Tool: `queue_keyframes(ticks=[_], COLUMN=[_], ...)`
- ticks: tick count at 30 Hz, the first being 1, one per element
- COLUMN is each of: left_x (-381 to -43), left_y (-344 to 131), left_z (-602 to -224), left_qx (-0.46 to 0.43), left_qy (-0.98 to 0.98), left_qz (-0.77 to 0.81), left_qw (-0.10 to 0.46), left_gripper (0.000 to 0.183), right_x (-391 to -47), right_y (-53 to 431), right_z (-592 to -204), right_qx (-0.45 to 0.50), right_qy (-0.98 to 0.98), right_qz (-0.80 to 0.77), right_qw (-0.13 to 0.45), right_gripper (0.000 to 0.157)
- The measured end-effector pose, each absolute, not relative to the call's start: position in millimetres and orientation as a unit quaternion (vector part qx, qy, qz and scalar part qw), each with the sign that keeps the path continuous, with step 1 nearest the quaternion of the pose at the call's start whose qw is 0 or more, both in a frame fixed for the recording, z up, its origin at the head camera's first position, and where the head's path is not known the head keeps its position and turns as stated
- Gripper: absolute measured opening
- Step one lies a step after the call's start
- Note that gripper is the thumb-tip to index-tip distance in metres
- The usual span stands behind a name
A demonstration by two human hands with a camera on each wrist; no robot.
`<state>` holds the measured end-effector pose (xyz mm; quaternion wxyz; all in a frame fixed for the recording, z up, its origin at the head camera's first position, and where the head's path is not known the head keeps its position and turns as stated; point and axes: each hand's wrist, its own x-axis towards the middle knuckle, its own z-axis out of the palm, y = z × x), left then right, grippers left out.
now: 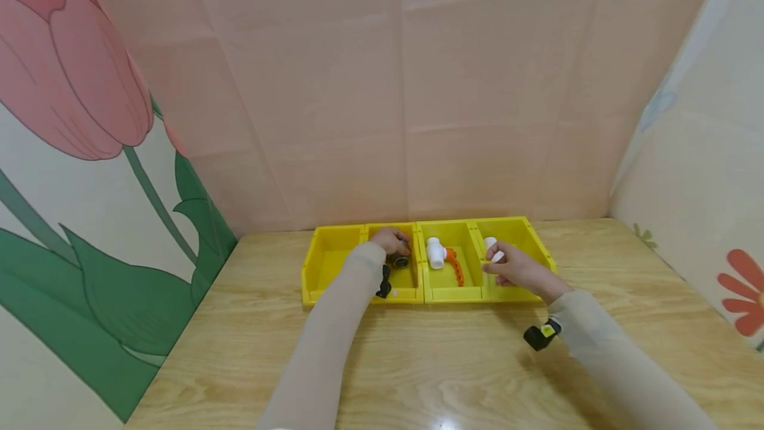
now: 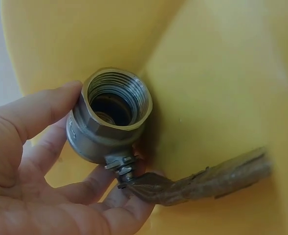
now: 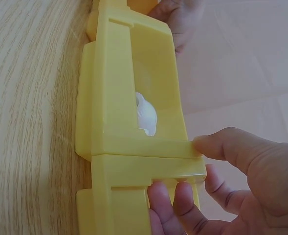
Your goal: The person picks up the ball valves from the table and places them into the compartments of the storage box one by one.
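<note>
My left hand [image 1: 390,242] reaches into the second yellow bin from the left and holds a metal ball valve [image 2: 109,115]. In the left wrist view its threaded mouth faces the camera; the thumb lies against its side and other fingers curl below, by the worn brown handle [image 2: 207,181]. My right hand [image 1: 516,267] is at the rightmost bin, beside a white plastic fitting [image 1: 491,242]. In the right wrist view the thumb is at the divider rim [image 3: 183,148], with the fingers bent on its far side. The wall hides the fingertips; I cannot tell whether they grip the fitting.
A row of yellow bins [image 1: 456,294] stands at the back of the wooden table [image 1: 418,363], before a pink cloth backdrop [image 1: 370,118]. The third bin holds a white valve [image 1: 436,254] with an orange handle [image 1: 458,269]. Printed flower panels flank the table.
</note>
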<state>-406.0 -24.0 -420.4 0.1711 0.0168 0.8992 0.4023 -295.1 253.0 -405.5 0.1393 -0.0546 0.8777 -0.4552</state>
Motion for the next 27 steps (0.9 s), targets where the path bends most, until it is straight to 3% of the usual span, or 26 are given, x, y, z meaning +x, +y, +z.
queue_keyframes(ticks=[12, 20, 27], left_x=[-407.8, -407.5, -389.2], left_y=[-23.2, -25.1, -41.4], left_z=[-408.6, -394.4, -370.3], left_qx=[0.034, 0.09, 0.159], left_qy=[0.915, 0.942, 0.932], left_qz=[0.351, 0.235, 0.236], left_qw=[0.195, 0.224, 0.223], left_gripper=[0.033, 0.048, 0.047], right_x=[-294.7, -294.5, -292.6], right_y=[254.3, 255.1, 252.4], right_z=[-400.6, -401.2, -404.2], right_qx=[-0.062, -0.068, -0.064], right_qy=[0.877, 0.875, 0.877], right_qz=[-0.457, -0.46, -0.457], right_qw=[0.135, 0.134, 0.136], right_gripper=[0.031, 0.031, 0.033])
